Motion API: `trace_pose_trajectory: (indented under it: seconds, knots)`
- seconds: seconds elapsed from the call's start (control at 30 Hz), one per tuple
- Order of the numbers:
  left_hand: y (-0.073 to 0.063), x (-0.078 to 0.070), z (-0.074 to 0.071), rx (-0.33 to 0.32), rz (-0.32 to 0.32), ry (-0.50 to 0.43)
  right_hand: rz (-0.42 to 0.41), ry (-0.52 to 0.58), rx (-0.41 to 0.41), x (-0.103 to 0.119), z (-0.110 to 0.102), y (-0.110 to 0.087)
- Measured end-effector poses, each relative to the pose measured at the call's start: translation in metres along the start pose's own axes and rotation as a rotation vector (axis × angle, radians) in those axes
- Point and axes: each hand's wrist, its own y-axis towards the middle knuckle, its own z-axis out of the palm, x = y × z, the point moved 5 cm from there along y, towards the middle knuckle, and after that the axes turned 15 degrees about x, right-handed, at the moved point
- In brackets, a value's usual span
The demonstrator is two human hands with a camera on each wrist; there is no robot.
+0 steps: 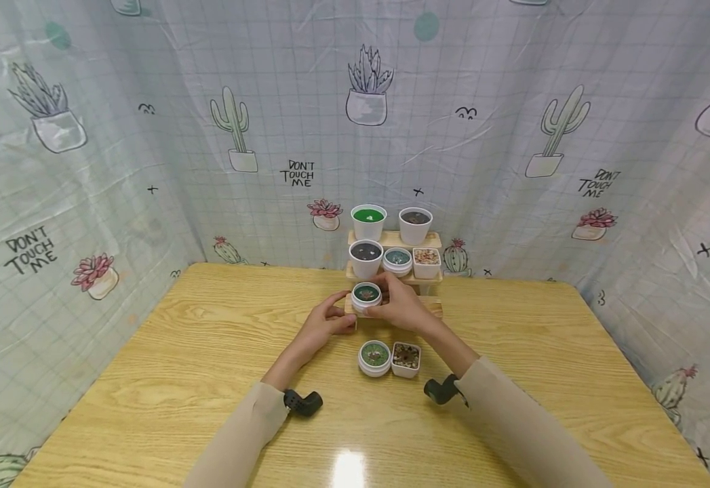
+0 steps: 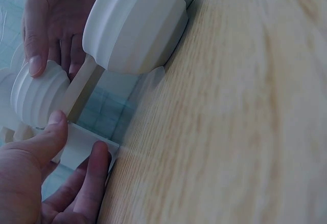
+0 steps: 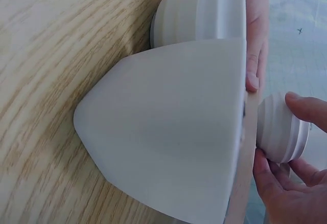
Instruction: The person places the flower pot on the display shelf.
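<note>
A small round white ribbed pot (image 1: 367, 294) with a dark green top sits at the left of the lowest step of a wooden tiered stand (image 1: 434, 306). My right hand (image 1: 405, 306) holds this pot between thumb and fingers, as the right wrist view also shows. At the left end of the same step, my left hand (image 1: 317, 329) grips the stand, its thumb close beside the pot in the left wrist view. Before the stand, on the table, are a round pot (image 1: 375, 358) with a light green top and a square pot (image 1: 406, 359) filled with pebbles.
The middle step bears a dark-topped pot (image 1: 366, 259), a round blue-grey-topped pot (image 1: 397, 261) and a square pot of pale pebbles (image 1: 426, 263). Up top stand a green-topped pot (image 1: 369, 221) and a grey-topped pot (image 1: 416, 225). A printed curtain (image 1: 257, 224) hangs behind the wooden table (image 1: 220, 325).
</note>
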Motion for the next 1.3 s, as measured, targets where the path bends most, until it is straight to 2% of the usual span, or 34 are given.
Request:
trace_pose_trajectory:
  seconds: [0.37,0.67,0.87,1.07,1.2,1.3]
  knots:
    - [-0.002,-0.001,0.001,0.002,-0.002,-0.005,0.02,0.01,-0.002,0.002,0.001,-0.002]
    - [-0.001,0.001,0.001,-0.01,-0.005,0.001,-0.012,0.079,0.058,0.001,-0.002,-0.014]
    - [-0.002,-0.001,0.001,-0.015,-0.011,0.001,0.014,0.072,0.064,-0.006,-0.007,-0.028]
    - [0.0,-0.001,0.002,-0.013,-0.004,-0.018,0.0,0.089,0.016,-0.014,-0.013,-0.048]
    - [0.0,-0.001,0.002,-0.018,-0.008,-0.017,-0.006,0.039,-0.009,-0.015,-0.017,-0.064]
    - [-0.001,-0.001,0.002,-0.026,-0.011,-0.009,-0.022,0.018,0.001,-0.016,-0.017,-0.074]
